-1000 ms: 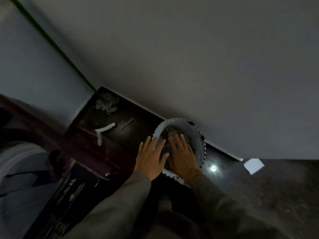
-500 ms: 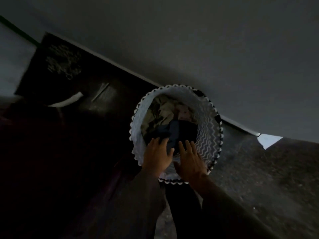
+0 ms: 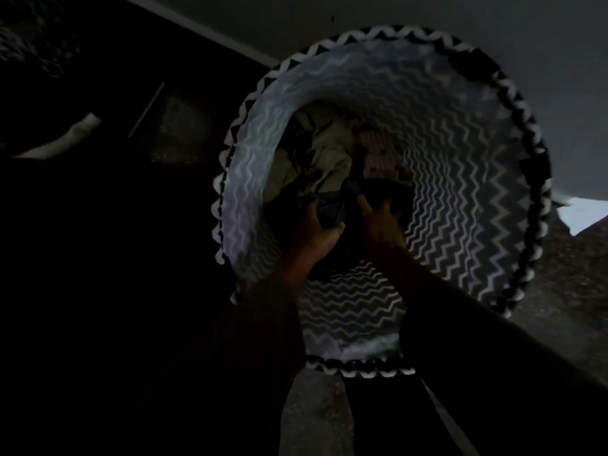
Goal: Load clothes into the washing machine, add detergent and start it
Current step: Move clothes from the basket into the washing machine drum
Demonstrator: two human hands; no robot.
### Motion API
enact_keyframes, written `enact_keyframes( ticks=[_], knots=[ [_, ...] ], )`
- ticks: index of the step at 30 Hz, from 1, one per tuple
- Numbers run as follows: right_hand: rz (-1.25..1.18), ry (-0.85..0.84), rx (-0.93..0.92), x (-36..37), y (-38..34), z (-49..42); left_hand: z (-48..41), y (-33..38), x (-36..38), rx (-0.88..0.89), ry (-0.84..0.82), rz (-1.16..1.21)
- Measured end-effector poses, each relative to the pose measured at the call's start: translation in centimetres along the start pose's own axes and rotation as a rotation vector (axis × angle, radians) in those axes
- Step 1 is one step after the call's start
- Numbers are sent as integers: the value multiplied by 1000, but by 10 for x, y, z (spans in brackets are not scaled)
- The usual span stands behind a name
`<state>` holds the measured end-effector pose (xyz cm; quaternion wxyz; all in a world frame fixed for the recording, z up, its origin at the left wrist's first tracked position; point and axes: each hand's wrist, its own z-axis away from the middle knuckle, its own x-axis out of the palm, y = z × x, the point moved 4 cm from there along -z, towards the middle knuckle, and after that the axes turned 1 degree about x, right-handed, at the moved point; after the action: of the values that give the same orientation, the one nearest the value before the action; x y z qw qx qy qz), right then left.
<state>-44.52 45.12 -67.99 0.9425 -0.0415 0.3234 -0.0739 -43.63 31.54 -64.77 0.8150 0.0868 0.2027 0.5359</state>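
Observation:
A round laundry basket [image 3: 460,199] with zigzag-patterned walls and a black-and-white scalloped rim fills the view. Crumpled clothes lie at its bottom: a pale garment [image 3: 324,153], a pinkish patterned one [image 3: 381,153] and dark blue cloth [image 3: 330,209]. Both my arms reach deep inside. My left hand [image 3: 312,232] grips the dark blue cloth with curled fingers. My right hand [image 3: 381,222] has its fingers dug into a black garment [image 3: 391,195] beside it. The washing machine is out of view.
The basket stands on a dark speckled floor [image 3: 566,278] against a grey wall [image 3: 493,14] with a pale skirting strip. A white scrap [image 3: 579,215] lies at the right by the wall. A pale curved strip [image 3: 62,139] lies in the dark at the left.
The view has closed in on the basket. Both hands went from the near rim down to the clothes at the bottom and took hold of dark garments.

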Motion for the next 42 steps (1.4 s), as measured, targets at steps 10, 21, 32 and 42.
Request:
enact_keyframes(
  ticks=[10, 21, 32, 42],
  knots=[
    [-401, 278, -109, -44, 1, 45, 47, 13, -12, -71, -91, 223],
    [-942, 195, -40, -90, -6, 179, 127, 15, -7, -333, -214, 699],
    [-987, 260, -258, -129, -37, 277, 205, 43, -19, -193, -238, 993],
    [-744, 669, -193, -173, -39, 325, 284, 116, -63, 455, 67, 374]
  ],
)
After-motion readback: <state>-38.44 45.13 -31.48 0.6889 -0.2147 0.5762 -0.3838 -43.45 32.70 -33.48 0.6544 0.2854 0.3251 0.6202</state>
